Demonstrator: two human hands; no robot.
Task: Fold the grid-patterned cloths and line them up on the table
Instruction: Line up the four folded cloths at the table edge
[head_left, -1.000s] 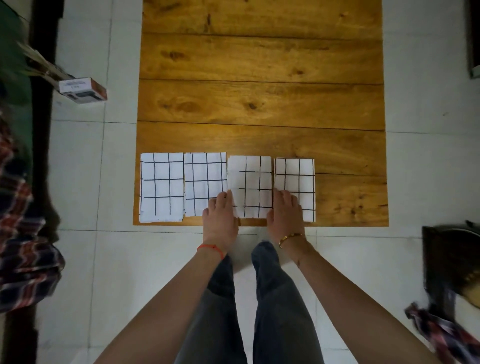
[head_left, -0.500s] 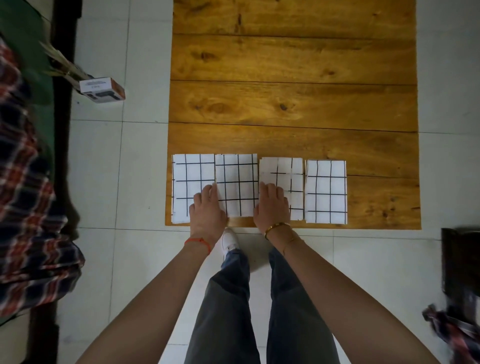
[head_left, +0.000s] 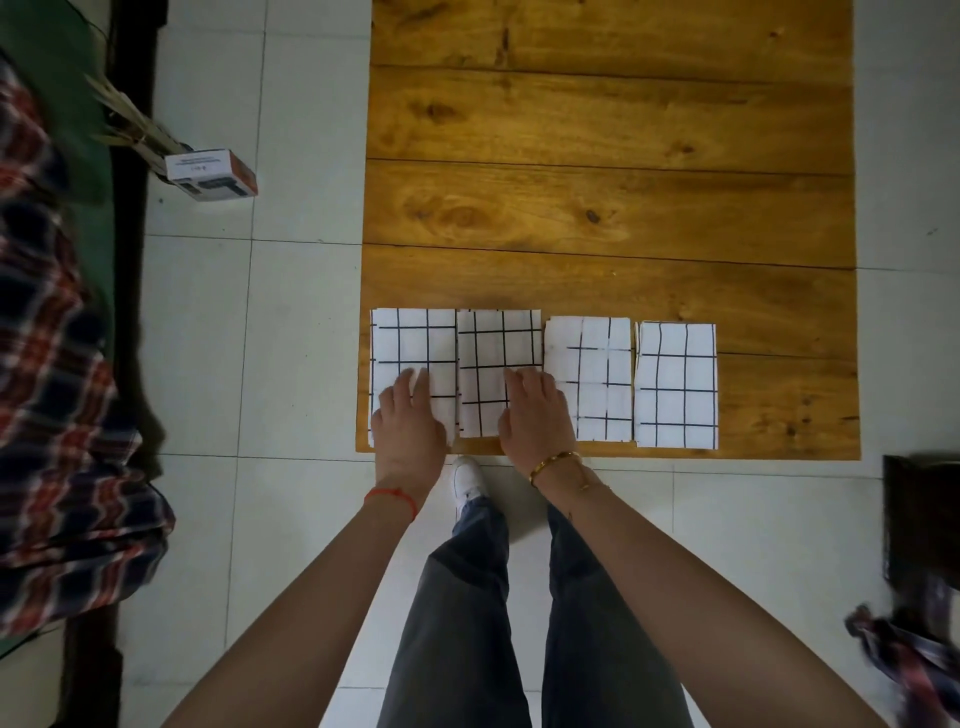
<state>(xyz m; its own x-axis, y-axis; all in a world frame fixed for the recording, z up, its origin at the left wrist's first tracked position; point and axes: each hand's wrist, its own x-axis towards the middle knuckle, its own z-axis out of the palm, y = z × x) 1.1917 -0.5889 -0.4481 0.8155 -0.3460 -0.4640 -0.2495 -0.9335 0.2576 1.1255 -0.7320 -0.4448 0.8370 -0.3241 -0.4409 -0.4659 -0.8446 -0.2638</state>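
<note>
wooden table (head_left: 613, 208) carries four folded grid-patterned cloths (head_left: 589, 376) in a row along its near edge — folding looks done; left hand (head_left: 410, 415) and right hand (head_left: 535, 415) press flat-fingered on the two leftmost — only squaring left.

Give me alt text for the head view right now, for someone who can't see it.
Four folded grid-patterned cloths lie side by side along the near edge of a wooden table. The left hand rests flat on the leftmost cloth, the right hand across the second cloth and the third cloth; the rightmost cloth is untouched.
</note>
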